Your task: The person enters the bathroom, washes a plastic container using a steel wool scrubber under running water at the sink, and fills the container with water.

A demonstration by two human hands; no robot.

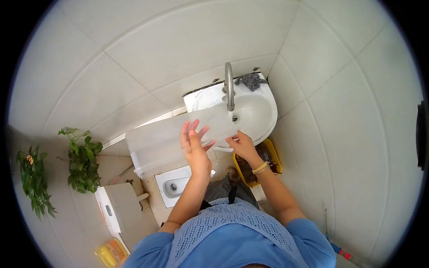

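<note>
A long translucent plastic lid is tilted across the view, its right end over the white washbasin, near the metal faucet. Its left end has a raised rim and reaches out past the basin. My left hand is at the lid's near side with fingers stretched and spread; whether it bears any weight I cannot tell. My right hand, with a band on the wrist, has its fingers closed at the lid's near edge by the basin's front. The see-through plastic blurs part of the basin behind it.
A dark grey cloth lies on the basin's back corner. Below right stands a yellow bin with dark contents. A squat toilet is set in the floor. Left are a white cistern, hanging plants and a yellow package.
</note>
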